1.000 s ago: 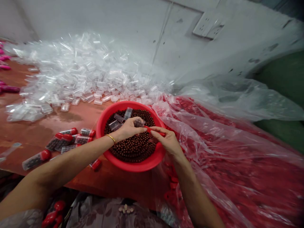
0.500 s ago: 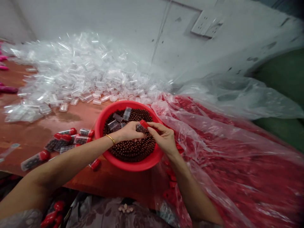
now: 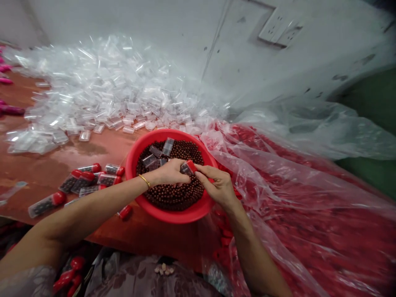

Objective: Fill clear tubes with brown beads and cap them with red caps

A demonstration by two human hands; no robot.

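Note:
Over a red basin full of dark brown beads, my left hand is closed round a small clear tube of dark beads. A red cap sits on the tube's right end. My right hand pinches that cap between thumb and fingertips. Several clear empty tubes rest on the beads on the basin's far left side. Part of the held tube is hidden by my left fingers.
Filled tubes with red caps lie left of the basin. A heap of clear empty tubes spreads along the wall. On the right, a large transparent bag holds many red pieces. Pink items lie far left.
The view has shifted slightly. My right fingers have drawn a little lower and to the right at the cap, which shows more fully. Both hands stay on the capped tube.

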